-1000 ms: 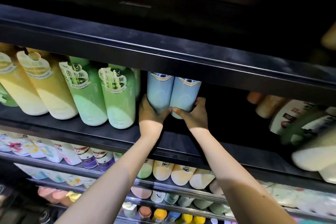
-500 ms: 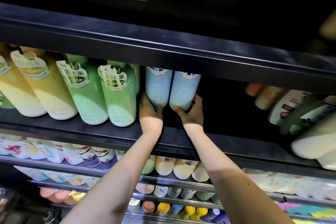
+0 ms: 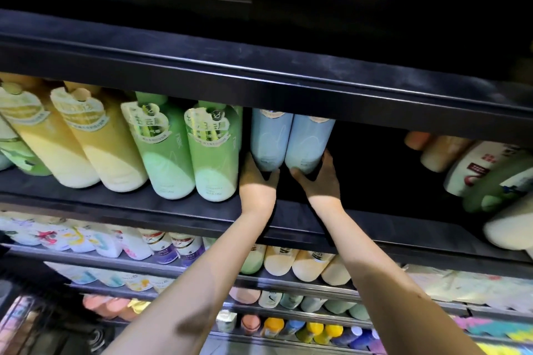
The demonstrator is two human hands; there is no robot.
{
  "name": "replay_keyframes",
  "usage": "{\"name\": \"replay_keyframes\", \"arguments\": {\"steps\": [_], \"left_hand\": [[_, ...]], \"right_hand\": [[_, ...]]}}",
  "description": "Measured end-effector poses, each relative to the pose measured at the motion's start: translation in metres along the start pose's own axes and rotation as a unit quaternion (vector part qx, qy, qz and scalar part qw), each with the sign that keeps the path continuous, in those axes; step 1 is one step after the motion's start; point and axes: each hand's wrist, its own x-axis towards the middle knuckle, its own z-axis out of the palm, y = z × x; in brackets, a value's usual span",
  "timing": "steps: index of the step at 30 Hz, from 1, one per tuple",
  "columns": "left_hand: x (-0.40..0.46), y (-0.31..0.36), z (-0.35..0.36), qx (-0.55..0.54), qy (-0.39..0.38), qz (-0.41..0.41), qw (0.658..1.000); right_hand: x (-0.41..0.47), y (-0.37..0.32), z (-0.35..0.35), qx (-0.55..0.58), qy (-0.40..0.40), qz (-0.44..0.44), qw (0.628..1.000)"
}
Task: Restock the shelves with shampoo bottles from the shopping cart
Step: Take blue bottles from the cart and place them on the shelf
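Blue bottles (image 3: 288, 141) smooth satin plastic w/ paper labels; shelf (image 3: 173, 210) matt dusty black, lower rails (image 3: 288, 287) shiny metal.

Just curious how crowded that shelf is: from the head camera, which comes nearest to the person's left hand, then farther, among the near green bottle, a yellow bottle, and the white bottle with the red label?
From the left hand:
1. Green bottle, just left.
2. Yellow bottle, farther left.
3. White red-labelled bottle, far right.
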Motion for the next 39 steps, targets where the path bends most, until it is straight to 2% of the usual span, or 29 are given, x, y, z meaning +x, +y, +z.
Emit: {"name": "replay_keyframes", "arguments": {"steps": [2,4,6,8,11,14,17,24,30,35,39], "left_hand": [[-0.022,-0.002,-0.022,0.064,-0.073,0.001,0.995],[-0.051,-0.009,-0.043,0.142,-0.13,0.058,0.98],[-0.085,-0.022,-0.071,0.207,-0.149,0.124,0.959],[-0.116,-0.04,-0.097,0.282,-0.147,0.133,0.939],[-0.166,-0.069,-0.143,0.346,-0.119,0.053,0.929],[-0.219,-0.101,-0.194,0.372,-0.084,-0.048,0.923],[-0.274,-0.126,-0.247,0.375,-0.039,-0.15,0.914],[-0.383,-0.179,-0.38,0.384,0.008,-0.325,0.864],[-0.432,-0.221,-0.501,0.356,0.009,-0.397,0.846],[-0.454,-0.252,-0.582,0.325,0.041,-0.416,0.848],[-0.45,-0.266,-0.63,0.305,0.069,-0.403,0.86]], "right_hand": [[-0.015,-0.004,-0.005,-0.003,-0.009,0.013,1.0],[-0.04,-0.005,-0.013,-0.023,-0.002,0.03,0.999],[-0.08,-0.013,-0.019,-0.05,-0.018,-0.008,0.999],[-0.122,-0.021,-0.02,-0.071,-0.058,-0.085,0.992],[-0.175,-0.029,-0.008,-0.109,-0.128,-0.228,0.959],[-0.221,-0.032,0.023,-0.154,-0.235,-0.31,0.908],[-0.267,-0.034,0.065,-0.198,-0.33,-0.349,0.854],[-0.393,-0.071,0.169,-0.243,-0.481,-0.393,0.745],[-0.495,-0.127,0.258,-0.233,-0.54,-0.395,0.706],[-0.554,-0.172,0.311,-0.228,-0.566,-0.405,0.681],[-0.57,-0.201,0.348,-0.221,-0.578,-0.398,0.677]]}}
